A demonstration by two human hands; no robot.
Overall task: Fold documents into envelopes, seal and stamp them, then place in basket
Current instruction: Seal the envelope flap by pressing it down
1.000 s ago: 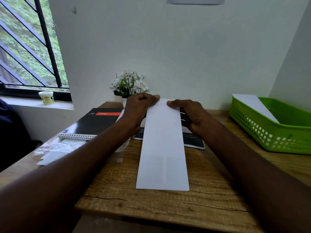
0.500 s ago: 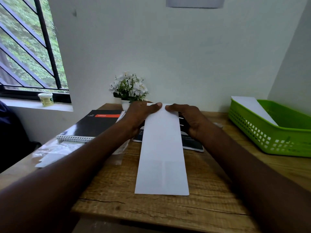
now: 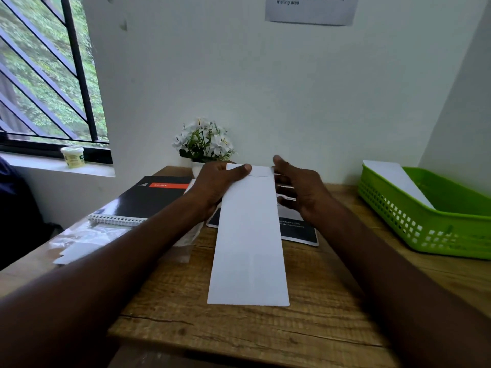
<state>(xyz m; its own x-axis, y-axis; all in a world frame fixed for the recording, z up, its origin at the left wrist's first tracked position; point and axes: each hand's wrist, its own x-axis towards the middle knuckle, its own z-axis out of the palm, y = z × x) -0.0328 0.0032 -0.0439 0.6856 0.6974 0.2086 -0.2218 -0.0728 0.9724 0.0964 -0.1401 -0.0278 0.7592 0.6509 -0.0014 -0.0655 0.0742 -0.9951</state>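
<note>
From the head view, a long white envelope (image 3: pixel 248 235) lies lengthwise on the wooden counter (image 3: pixel 305 330), its far end at twelve o'clock pinched by the left hand (image 3: pixel 215 184), thumb on top. The right hand (image 3: pixel 297 189) hovers just beside that end at one o'clock, fingers relaxed and spread, holding nothing. A green basket (image 3: pixel 425 229) with a white envelope inside sits at three o'clock, a black notebook (image 3: pixel 146 197) at ten o'clock, and a flower pot (image 3: pixel 203 142) behind the hands.
</note>
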